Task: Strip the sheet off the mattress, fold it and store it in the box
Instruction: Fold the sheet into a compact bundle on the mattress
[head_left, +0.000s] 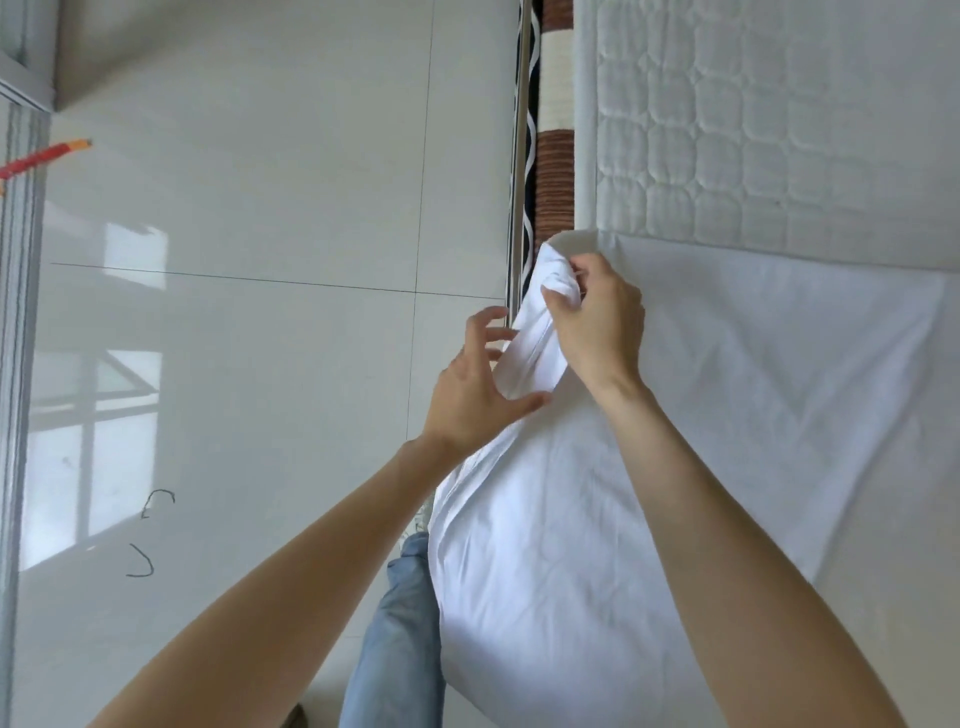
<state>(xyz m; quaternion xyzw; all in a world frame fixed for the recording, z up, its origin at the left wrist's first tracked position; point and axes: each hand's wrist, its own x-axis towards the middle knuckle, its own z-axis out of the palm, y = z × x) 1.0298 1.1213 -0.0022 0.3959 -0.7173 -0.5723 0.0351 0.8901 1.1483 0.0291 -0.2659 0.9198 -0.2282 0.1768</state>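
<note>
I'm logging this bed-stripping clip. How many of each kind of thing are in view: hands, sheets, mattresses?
Hands: 2, the left hand open beside the sheet, the right hand gripping a bunched corner.
Sheets: 1, the white sheet.
Mattresses: 1, the quilted mattress.
Total: 4

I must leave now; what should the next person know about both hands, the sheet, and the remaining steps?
Right hand: grips the bunched corner of the white sheet at the edge of the mattress.
Left hand: open, fingers spread, thumb touching the fabric below that corner.
Done: sheet pulled back, so the quilted mattress top is bare at the far end.
Left: finish stripping the sheet, fold it, store it. No box is in view.
</note>
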